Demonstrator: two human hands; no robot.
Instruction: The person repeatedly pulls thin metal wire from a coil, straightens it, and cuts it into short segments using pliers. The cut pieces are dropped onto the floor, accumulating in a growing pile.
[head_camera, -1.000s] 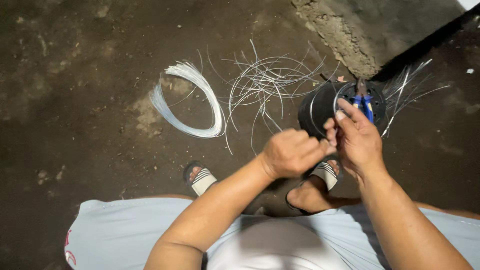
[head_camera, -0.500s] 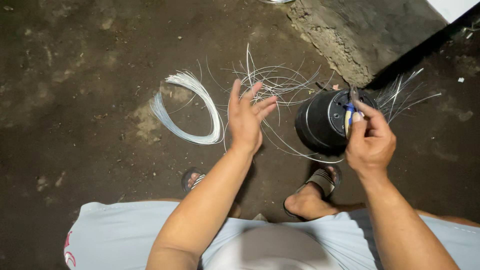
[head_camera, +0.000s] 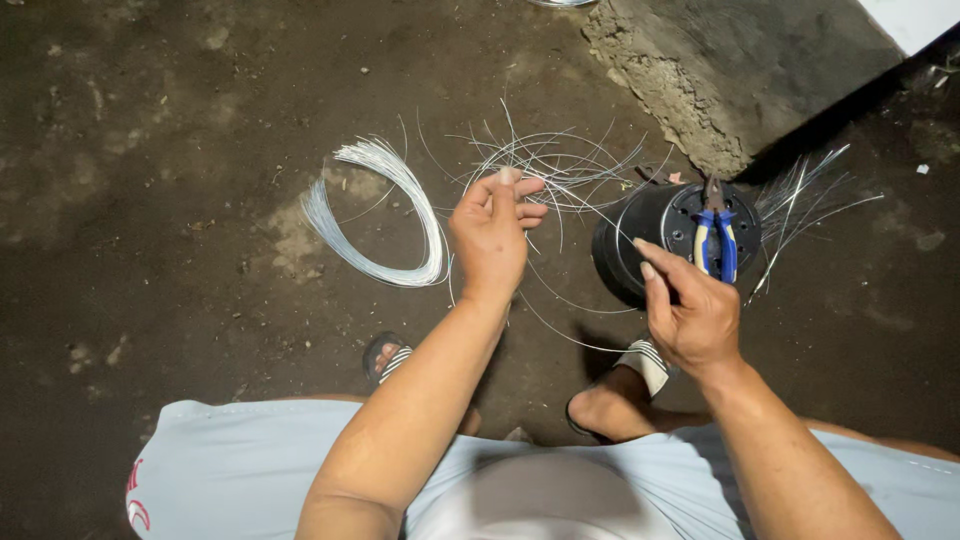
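Observation:
My left hand (head_camera: 492, 238) hovers over a loose tangle of thin silver wires (head_camera: 560, 165) on the ground, fingers curled and pinching one thin wire (head_camera: 560, 325). That wire curves down and across toward my right hand (head_camera: 692, 312), which pinches it between thumb and forefinger beside a black round pot (head_camera: 640, 235) lying on its side. Blue-handled pliers (head_camera: 716, 240) rest on top of the pot, just above my right hand.
A neat bundle of curved wire (head_camera: 395, 215) lies left of my left hand. More cut wires (head_camera: 810, 195) fan out right of the pot. A rough concrete block (head_camera: 720, 70) stands behind. My sandalled feet (head_camera: 385, 355) rest on the dark dirt floor.
My left hand moved away from the right hand to the loose wires and closed on one. The pliers left my right hand and now lie on the pot.

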